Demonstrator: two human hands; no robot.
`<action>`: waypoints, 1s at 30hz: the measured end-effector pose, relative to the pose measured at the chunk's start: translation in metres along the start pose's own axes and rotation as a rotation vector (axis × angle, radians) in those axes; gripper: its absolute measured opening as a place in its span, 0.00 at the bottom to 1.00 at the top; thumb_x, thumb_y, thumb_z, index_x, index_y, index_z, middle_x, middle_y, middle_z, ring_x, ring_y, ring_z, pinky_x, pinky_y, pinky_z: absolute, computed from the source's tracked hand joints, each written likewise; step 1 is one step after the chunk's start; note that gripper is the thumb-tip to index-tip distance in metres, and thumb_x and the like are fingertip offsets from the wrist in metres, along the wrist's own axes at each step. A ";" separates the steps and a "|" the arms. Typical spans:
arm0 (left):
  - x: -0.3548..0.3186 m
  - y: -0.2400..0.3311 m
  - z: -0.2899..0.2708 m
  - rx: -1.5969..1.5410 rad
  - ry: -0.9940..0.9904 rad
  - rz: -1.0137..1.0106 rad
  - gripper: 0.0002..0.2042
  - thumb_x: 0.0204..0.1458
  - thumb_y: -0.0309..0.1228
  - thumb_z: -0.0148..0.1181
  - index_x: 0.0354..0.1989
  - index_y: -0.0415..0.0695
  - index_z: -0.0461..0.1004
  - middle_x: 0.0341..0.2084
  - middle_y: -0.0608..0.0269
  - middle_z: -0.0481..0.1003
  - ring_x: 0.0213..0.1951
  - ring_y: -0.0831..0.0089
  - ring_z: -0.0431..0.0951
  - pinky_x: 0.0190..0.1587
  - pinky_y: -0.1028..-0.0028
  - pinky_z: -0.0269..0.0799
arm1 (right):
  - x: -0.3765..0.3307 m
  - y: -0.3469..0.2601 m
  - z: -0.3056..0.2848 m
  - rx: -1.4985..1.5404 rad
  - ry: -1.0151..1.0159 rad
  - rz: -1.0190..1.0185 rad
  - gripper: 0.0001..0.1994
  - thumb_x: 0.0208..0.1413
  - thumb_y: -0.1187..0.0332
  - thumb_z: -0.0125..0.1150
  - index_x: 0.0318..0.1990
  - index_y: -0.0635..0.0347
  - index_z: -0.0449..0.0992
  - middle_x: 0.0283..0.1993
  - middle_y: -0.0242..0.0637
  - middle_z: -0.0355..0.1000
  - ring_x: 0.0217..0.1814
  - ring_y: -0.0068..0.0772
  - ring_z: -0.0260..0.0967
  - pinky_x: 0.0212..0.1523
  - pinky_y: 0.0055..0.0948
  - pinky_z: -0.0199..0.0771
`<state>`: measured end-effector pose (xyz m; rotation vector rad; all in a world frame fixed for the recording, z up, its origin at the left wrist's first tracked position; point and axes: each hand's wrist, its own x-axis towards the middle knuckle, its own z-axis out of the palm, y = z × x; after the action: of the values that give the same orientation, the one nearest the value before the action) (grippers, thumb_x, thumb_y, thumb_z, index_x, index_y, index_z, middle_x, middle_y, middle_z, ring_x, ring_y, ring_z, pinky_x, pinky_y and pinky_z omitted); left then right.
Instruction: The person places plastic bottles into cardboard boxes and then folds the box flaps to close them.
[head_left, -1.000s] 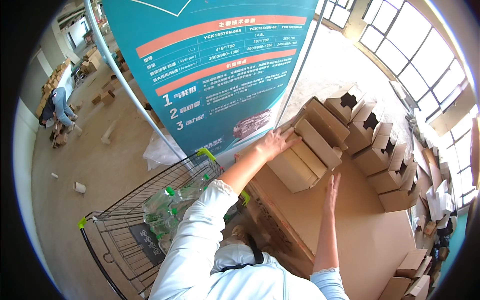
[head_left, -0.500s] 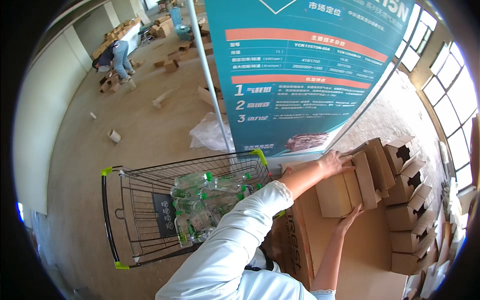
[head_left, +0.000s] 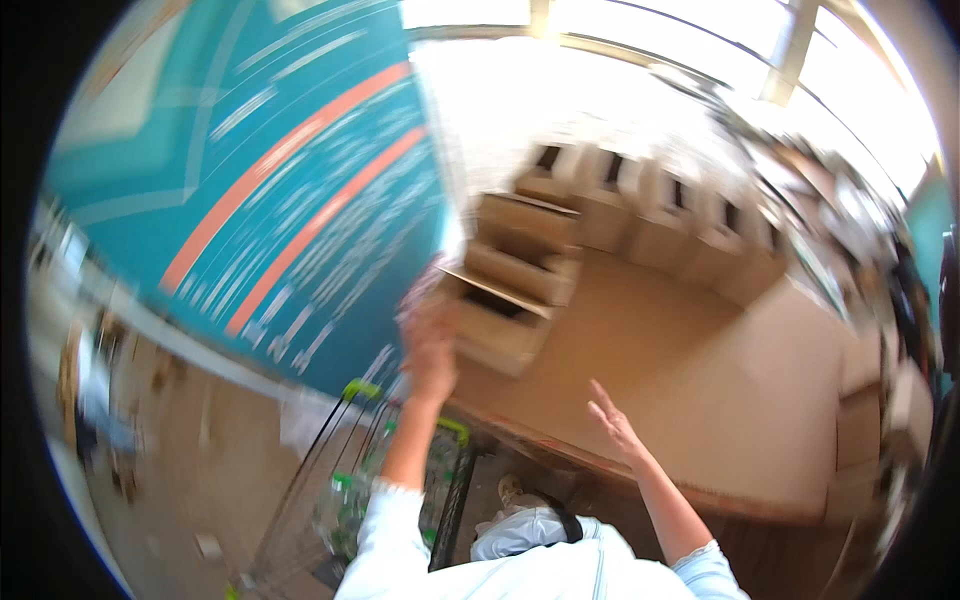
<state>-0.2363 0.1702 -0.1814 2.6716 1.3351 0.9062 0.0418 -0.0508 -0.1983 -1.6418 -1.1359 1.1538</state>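
Observation:
My left hand (head_left: 430,345), smeared by motion, is raised at the left side of an open-topped cardboard box (head_left: 495,325); its fingers look stretched out and nothing shows in them. Whether it touches the box I cannot tell. My right hand (head_left: 615,425) hovers over the near part of the large cardboard surface (head_left: 680,360), fingers extended and holding nothing. Behind the nearest box stand more open boxes (head_left: 520,235) in a close row. Several smaller cartons with cut-out tops (head_left: 660,215) curve along the far edge.
A tall teal banner (head_left: 300,200) stands at the left. Below it, a wire shopping cart (head_left: 455,490) holds green-capped plastic bottles (head_left: 345,500). More cartons (head_left: 860,430) are stacked at the right edge. Bright windows (head_left: 680,40) lie beyond.
My view has swung to the right. Both hands have come off the box they were touching and moved apart; that box now stands upright, open side up, in line with the others.

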 end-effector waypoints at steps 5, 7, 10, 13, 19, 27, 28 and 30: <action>-0.027 0.013 0.017 -0.070 0.060 -0.063 0.30 0.44 0.12 0.46 0.61 0.33 0.65 0.65 0.41 0.60 0.67 0.46 0.57 0.70 0.54 0.49 | -0.123 0.070 -0.108 0.021 0.465 0.109 0.34 0.62 0.51 0.56 0.69 0.60 0.55 0.67 0.49 0.62 0.70 0.46 0.59 0.68 0.39 0.57; -0.031 0.069 0.017 -0.035 0.197 -0.178 0.27 0.50 0.15 0.49 0.63 0.37 0.65 0.65 0.41 0.60 0.67 0.46 0.58 0.68 0.56 0.54 | -0.179 0.088 -0.164 0.034 0.707 0.109 0.32 0.60 0.56 0.59 0.67 0.63 0.58 0.64 0.49 0.67 0.69 0.46 0.60 0.68 0.39 0.58; -0.026 0.174 0.021 -0.099 0.294 -0.081 0.27 0.55 0.21 0.52 0.66 0.41 0.62 0.67 0.47 0.58 0.68 0.49 0.56 0.68 0.57 0.53 | -0.252 0.094 -0.259 -0.112 1.039 0.073 0.26 0.59 0.65 0.61 0.63 0.62 0.64 0.59 0.43 0.72 0.63 0.37 0.67 0.61 0.34 0.68; -0.027 0.275 0.027 -0.173 0.166 0.014 0.27 0.55 0.23 0.53 0.66 0.41 0.61 0.69 0.49 0.56 0.70 0.51 0.54 0.70 0.59 0.51 | -0.313 0.088 -0.358 -0.475 1.303 0.041 0.24 0.55 0.70 0.61 0.59 0.64 0.68 0.58 0.52 0.70 0.63 0.48 0.67 0.64 0.38 0.65; -0.029 0.400 0.035 -0.314 -0.058 0.111 0.27 0.53 0.20 0.52 0.65 0.41 0.63 0.69 0.50 0.55 0.71 0.53 0.52 0.71 0.57 0.49 | -0.409 0.062 -0.544 -1.396 1.698 0.077 0.29 0.57 0.65 0.60 0.65 0.64 0.61 0.66 0.53 0.61 0.66 0.55 0.60 0.65 0.45 0.62; -0.055 0.388 0.041 -0.077 0.129 0.209 0.22 0.55 0.32 0.63 0.58 0.42 0.71 0.57 0.50 0.71 0.53 0.62 0.74 0.52 0.65 0.70 | -0.533 0.110 -0.758 -0.230 2.098 0.118 0.46 0.52 0.42 0.63 0.67 0.71 0.57 0.70 0.55 0.56 0.73 0.49 0.53 0.71 0.41 0.52; -0.061 0.378 0.047 -0.282 -0.045 -0.004 0.24 0.50 0.17 0.53 0.59 0.36 0.68 0.64 0.47 0.63 0.65 0.51 0.62 0.67 0.58 0.56 | -0.551 0.126 -0.777 -0.098 2.023 -0.059 0.42 0.53 0.44 0.63 0.66 0.70 0.61 0.69 0.49 0.59 0.71 0.43 0.55 0.70 0.39 0.52; -0.055 0.391 0.033 -0.233 -0.089 -0.055 0.22 0.49 0.16 0.53 0.56 0.36 0.70 0.62 0.48 0.65 0.64 0.51 0.64 0.65 0.59 0.59 | -0.527 0.137 -0.786 0.180 1.863 -0.264 0.35 0.54 0.49 0.64 0.62 0.67 0.68 0.67 0.41 0.64 0.69 0.37 0.58 0.69 0.37 0.54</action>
<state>0.0381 -0.1107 -0.1316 2.4577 1.1973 0.8665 0.7337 -0.6830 -0.0079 -1.4797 0.0494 -0.5862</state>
